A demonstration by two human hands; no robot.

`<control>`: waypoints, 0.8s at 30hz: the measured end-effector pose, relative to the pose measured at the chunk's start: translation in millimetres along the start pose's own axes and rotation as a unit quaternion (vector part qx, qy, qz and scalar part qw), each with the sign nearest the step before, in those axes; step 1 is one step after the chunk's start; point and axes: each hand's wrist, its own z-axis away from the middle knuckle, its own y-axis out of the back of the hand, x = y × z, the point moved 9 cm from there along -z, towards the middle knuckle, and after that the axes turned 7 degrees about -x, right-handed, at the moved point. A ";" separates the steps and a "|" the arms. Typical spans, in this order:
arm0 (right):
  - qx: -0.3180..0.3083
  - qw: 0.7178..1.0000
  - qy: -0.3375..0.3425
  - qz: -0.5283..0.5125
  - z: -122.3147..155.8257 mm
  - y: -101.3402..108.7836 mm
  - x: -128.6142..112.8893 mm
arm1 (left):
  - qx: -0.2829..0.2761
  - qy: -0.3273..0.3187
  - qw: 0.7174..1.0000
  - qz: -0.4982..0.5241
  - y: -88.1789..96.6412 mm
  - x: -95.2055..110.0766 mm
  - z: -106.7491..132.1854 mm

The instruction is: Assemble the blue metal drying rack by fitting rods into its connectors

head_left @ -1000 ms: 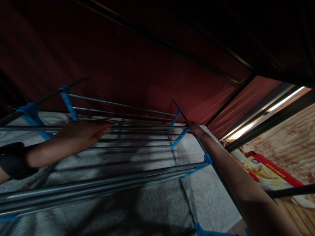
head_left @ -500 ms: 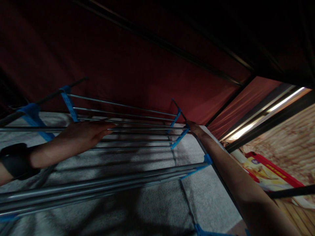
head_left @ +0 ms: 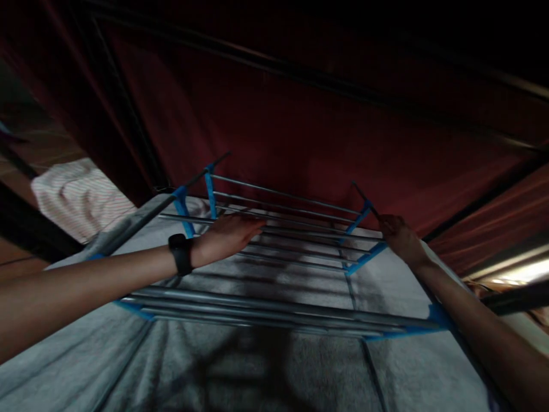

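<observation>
A shoe rack (head_left: 300,312) of grey metal tubes with blue plastic end brackets fills the middle of the head view, tilted toward me. My left hand (head_left: 227,234), a black watch on its wrist, is laid along a tube of the middle shelf. That tube comes out between its fingers and thumb; part of the grip is hidden. At the far right, my right hand (head_left: 397,234) is wrapped round the dark side post just beside a blue bracket. The closest shelf of tubes lies below both hands.
Grey cloth (head_left: 266,366) spreads beneath the rack, crossed by shadows. A dark red curtain or panel (head_left: 300,131) with dark frame bars rises behind it. Striped fabric (head_left: 81,194) lies at the left, and a bright strip (head_left: 523,272) shows at the right.
The view has swung left, so the rack and both hands appear further right. More of the rack's left end is visible. Both hands stay at about the same places on it.
</observation>
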 end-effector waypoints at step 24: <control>-0.258 0.952 0.146 0.078 21.9 -57.9 -60.0 | 0.215 0.117 0.943 0.223 76.0 -120.6 13.0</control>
